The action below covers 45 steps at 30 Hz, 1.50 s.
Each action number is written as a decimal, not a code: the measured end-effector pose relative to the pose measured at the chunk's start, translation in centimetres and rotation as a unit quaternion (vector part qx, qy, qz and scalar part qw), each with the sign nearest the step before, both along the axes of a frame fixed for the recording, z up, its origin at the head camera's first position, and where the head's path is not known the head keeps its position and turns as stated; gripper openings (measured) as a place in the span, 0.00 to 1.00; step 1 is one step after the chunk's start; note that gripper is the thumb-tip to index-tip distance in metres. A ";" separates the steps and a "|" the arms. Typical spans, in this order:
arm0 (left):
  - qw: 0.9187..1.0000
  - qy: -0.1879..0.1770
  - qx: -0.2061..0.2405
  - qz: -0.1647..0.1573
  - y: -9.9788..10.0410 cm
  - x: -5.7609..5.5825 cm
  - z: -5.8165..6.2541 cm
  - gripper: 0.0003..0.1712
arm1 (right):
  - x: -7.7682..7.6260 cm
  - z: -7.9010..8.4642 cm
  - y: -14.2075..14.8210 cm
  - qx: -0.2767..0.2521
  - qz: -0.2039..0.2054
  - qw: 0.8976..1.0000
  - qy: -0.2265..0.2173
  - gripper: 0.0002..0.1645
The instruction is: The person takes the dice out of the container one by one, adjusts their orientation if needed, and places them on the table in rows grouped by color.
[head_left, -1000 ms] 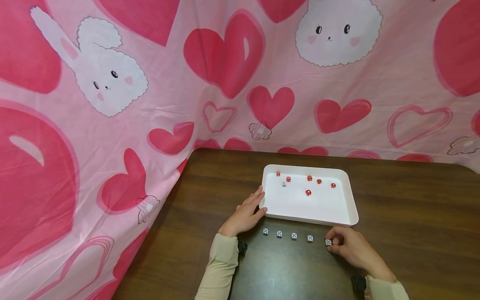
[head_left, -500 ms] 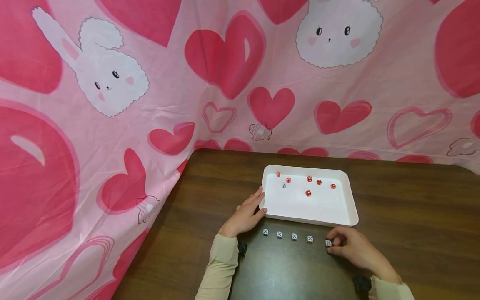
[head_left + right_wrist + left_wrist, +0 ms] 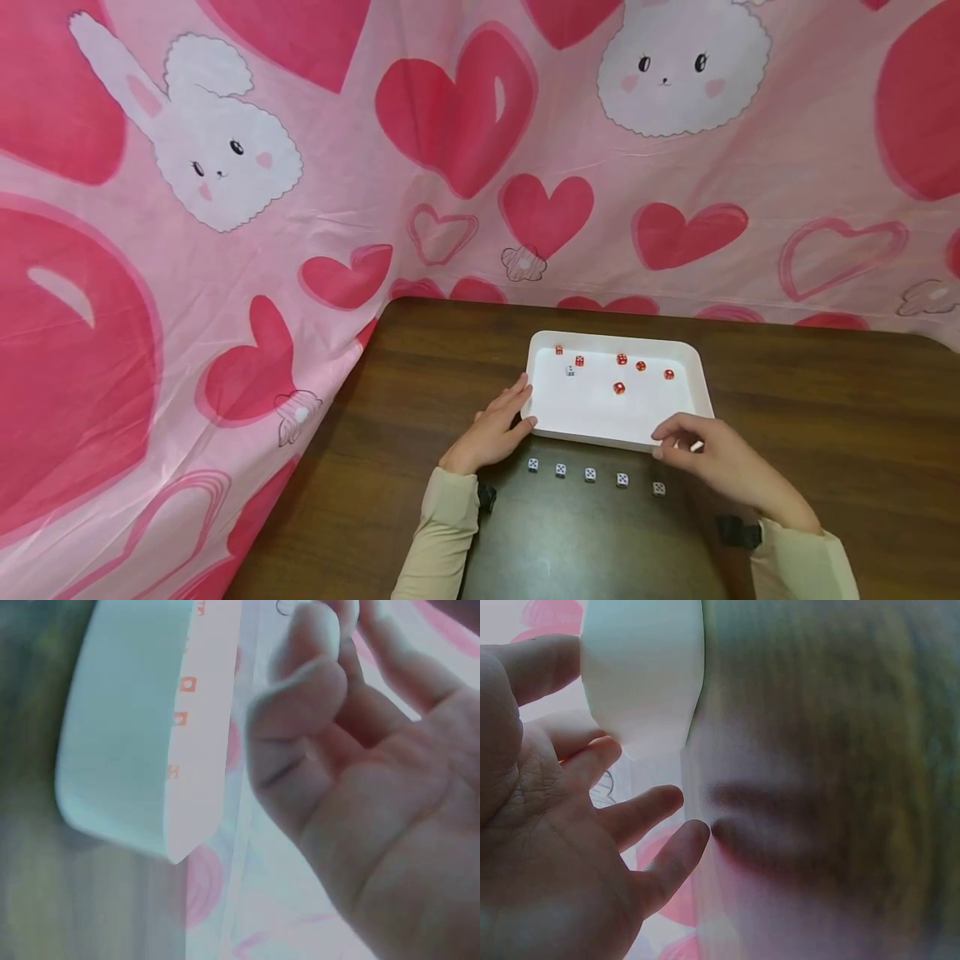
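Note:
A white tray (image 3: 577, 417) lies on the table with several red dice (image 3: 618, 388) and one white die (image 3: 570, 371) inside. My left hand (image 3: 487, 429) rests against its left side, fingers extended; the left wrist view shows thumb and fingertips at the tray wall. In front of the tray several white dice (image 3: 590, 475) stand in a row, five-spot faces up. The rightmost white die (image 3: 658, 489) sits free on the table. Over the tray's near right corner hovers my right hand (image 3: 723, 462), fingers loosely bent, with nothing seen between them in the right wrist view.
The dark wooden table (image 3: 810, 400) extends right and left of the tray. A pink cloth (image 3: 450, 242) with hearts and rabbits hangs behind the table and along its left side.
My right hand has let go of the rightmost white die and moved up and forward to the tray's near right corner. The left hand stays at the tray.

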State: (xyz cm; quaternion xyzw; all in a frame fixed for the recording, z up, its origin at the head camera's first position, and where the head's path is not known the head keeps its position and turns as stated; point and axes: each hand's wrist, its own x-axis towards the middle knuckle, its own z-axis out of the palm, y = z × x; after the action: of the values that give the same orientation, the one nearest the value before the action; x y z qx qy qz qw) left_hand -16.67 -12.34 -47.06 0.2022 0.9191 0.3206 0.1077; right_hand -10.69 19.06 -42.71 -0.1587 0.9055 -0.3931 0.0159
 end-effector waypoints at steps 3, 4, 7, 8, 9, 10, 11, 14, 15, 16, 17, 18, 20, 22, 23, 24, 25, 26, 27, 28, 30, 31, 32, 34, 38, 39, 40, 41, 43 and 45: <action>1.000 0.001 0.002 0.000 0.0 0.1 0.1 0.34 | -1.1 0.7 -0.3 0.009 -0.007 1.000 0.020 0.08; 1.000 0.001 0.002 -0.001 0.1 0.1 0.2 0.34 | -1.5 0.9 -0.4 0.012 -0.009 1.000 0.021 0.09; 1.000 0.003 0.004 0.000 0.1 0.1 0.2 0.34 | -2.9 1.5 -0.7 0.015 -0.006 1.000 0.025 0.10; 1.000 0.005 0.003 0.000 0.1 0.1 0.2 0.33 | -3.4 1.6 -0.9 0.015 -0.005 1.000 0.027 0.09; 1.000 0.007 0.001 0.000 0.1 0.0 0.1 0.33 | -3.8 1.8 -1.0 0.014 -0.004 0.999 0.030 0.09; 1.000 0.006 0.000 0.000 0.1 0.0 0.1 0.33 | -4.3 1.9 -1.1 0.011 -0.003 0.999 0.035 0.08; 1.000 0.006 -0.001 0.001 0.1 0.0 0.1 0.33 | -4.8 2.1 -1.2 0.007 0.000 0.999 0.038 0.08; 1.000 0.009 -0.007 0.003 0.2 -0.2 -0.1 0.33 | -6.0 2.5 -1.7 -0.001 0.005 0.999 0.046 0.07; 1.000 0.008 -0.007 0.003 0.2 -0.2 -0.1 0.33 | -6.4 2.7 -1.9 -0.002 0.007 0.999 0.047 0.07; 1.000 0.008 -0.007 0.003 0.2 -0.3 -0.1 0.33 | -6.7 2.8 -2.1 -0.003 0.010 0.999 0.046 0.07; 1.000 0.008 -0.007 0.004 0.2 -0.3 -0.1 0.33 | -7.1 2.9 -2.2 0.000 0.011 0.999 0.044 0.07; 1.000 0.008 -0.007 0.004 0.2 -0.4 -0.1 0.33 | -7.4 3.0 -2.5 0.003 0.010 0.999 0.039 0.07; 1.000 0.007 -0.007 0.002 0.1 -0.4 0.0 0.33 | -8.0 3.2 -2.9 0.013 0.008 0.999 0.029 0.07; 1.000 0.006 -0.007 0.003 0.1 -0.4 0.1 0.33 | -8.6 3.4 -3.3 0.021 0.006 1.000 0.016 0.09; 1.000 0.005 -0.007 0.003 0.1 -0.4 0.2 0.33 | -8.9 3.4 -3.5 0.026 0.005 1.000 0.010 0.10; 1.000 0.004 -0.007 0.003 0.0 -0.4 0.3 0.33 | -9.2 3.4 -3.7 0.028 0.006 1.000 0.003 0.10; 1.000 0.003 -0.006 0.003 0.0 -0.4 0.4 0.33 | -9.6 3.5 -3.8 0.029 0.006 1.000 -0.003 0.11; 1.000 0.002 -0.006 0.003 0.0 -0.3 0.4 0.33 | -9.8 3.5 -4.0 0.029 0.007 1.000 -0.008 0.12; 1.000 0.001 -0.006 0.004 0.0 -0.3 0.5 0.33 | -10.1 3.4 -4.1 0.029 0.008 0.999 -0.012 0.12; 1.000 0.000 -0.006 0.005 -0.1 -0.3 0.5 0.33 | -10.4 3.4 -4.2 0.028 0.009 0.999 -0.016 0.12; 1.000 -0.002 -0.005 0.008 -0.1 -0.3 0.6 0.33 | -11.0 3.2 -4.4 0.027 0.010 0.999 -0.020 0.12; 1.000 -0.001 -0.005 0.008 -0.1 -0.2 0.6 0.33 | -11.2 3.1 -4.5 0.026 0.012 0.999 -0.020 0.12; 1.000 0.000 -0.006 0.009 -0.1 -0.2 0.6 0.33 | -11.5 3.0 -4.6 0.027 0.014 0.999 -0.022 0.12; 1.000 0.000 -0.006 0.007 -0.1 -0.2 0.5 0.33 | -11.9 2.7 -4.8 0.031 0.019 0.999 -0.027 0.11; 1.000 0.000 -0.005 0.003 -0.1 0.0 0.5 0.33 | -12.5 2.3 -5.3 0.047 0.031 0.998 -0.036 0.10; 1.000 0.001 -0.005 0.001 -0.2 0.0 0.4 0.33 | -12.6 2.2 -5.4 0.052 0.033 0.997 -0.038 0.10; 1.000 0.003 -0.006 0.000 -0.2 0.0 0.4 0.33 | -12.8 2.1 -5.6 0.056 0.034 0.997 -0.037 0.10; 1.000 0.004 -0.006 -0.001 -0.2 0.0 0.4 0.33 | -12.9 2.0 -5.8 0.060 0.035 0.997 -0.037 0.10; 1.000 0.006 -0.007 -0.003 -0.2 0.0 0.4 0.33 | -13.2 1.7 -6.2 0.068 0.039 0.996 -0.037 0.10; 1.000 0.007 -0.006 -0.002 -0.3 0.1 0.4 0.33 | -13.5 1.4 -6.6 0.072 0.044 0.996 -0.037 0.10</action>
State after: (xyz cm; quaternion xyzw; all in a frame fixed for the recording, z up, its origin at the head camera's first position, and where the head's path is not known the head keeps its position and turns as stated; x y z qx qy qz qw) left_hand -16.59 -12.64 -46.62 0.2060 0.9212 0.3134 0.1035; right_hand -24.15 12.46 -41.26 -0.1825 0.9223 -0.3316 0.0782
